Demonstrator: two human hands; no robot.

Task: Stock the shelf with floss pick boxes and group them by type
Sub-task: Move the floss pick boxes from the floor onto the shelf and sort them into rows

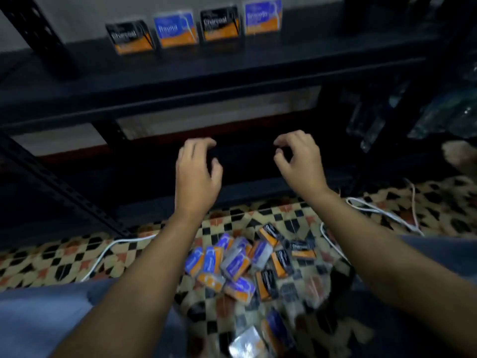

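Several floss pick boxes stand in a row on the dark shelf point(232, 65): a black charcoal box point(131, 37), a blue box point(176, 29), a second black charcoal box point(220, 23) and a second blue box point(262, 16). A pile of blue and black boxes point(247, 264) lies on the patterned floor between my knees. My left hand point(196, 174) and my right hand point(299, 161) hover side by side in front of the lower shelf, fingers loosely curled, holding nothing.
White cables point(382, 213) run across the tiled floor at left and right. Clear plastic bags point(438, 112) fill the neighbouring shelf at right. A perforated black shelf post point(59, 187) slants down at left. Another loose box point(247, 344) lies near the bottom edge.
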